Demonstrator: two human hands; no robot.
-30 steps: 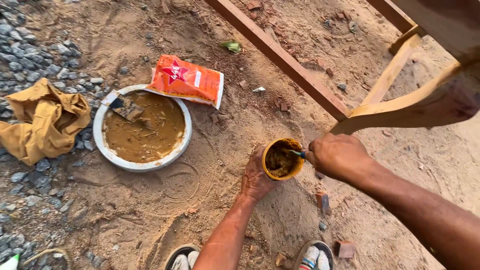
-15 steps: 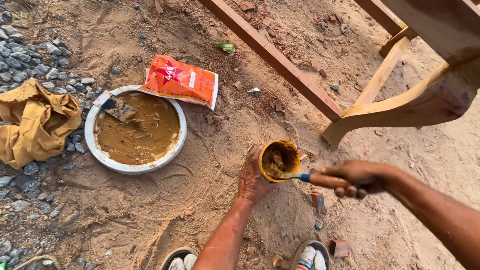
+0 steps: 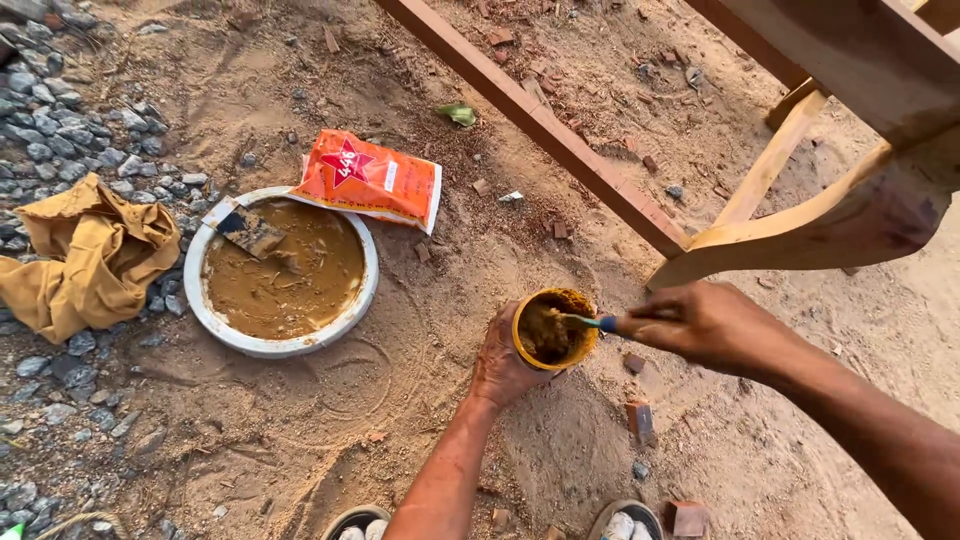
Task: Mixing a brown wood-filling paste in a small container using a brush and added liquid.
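Note:
My left hand (image 3: 500,362) grips a small yellow cup (image 3: 556,329) of brown paste from below, over sandy ground. My right hand (image 3: 700,322) holds a thin blue-handled tool (image 3: 592,321) whose tip dips into the cup's paste. To the left sits a white round basin (image 3: 283,343) filled with the same brown paste, with a flat scraper (image 3: 247,228) resting in it at its upper left.
An orange packet (image 3: 368,180) lies by the basin's far rim. A crumpled tan cloth (image 3: 88,255) sits on gravel at left. A wooden beam (image 3: 540,125) runs diagonally; a pale wooden chair leg (image 3: 790,235) curves at right. Brick bits and my shoes (image 3: 625,524) lie below.
My right hand has slid right along the tool's handle, away from the cup, then settled with the tip still in the paste. The view has shifted slightly.

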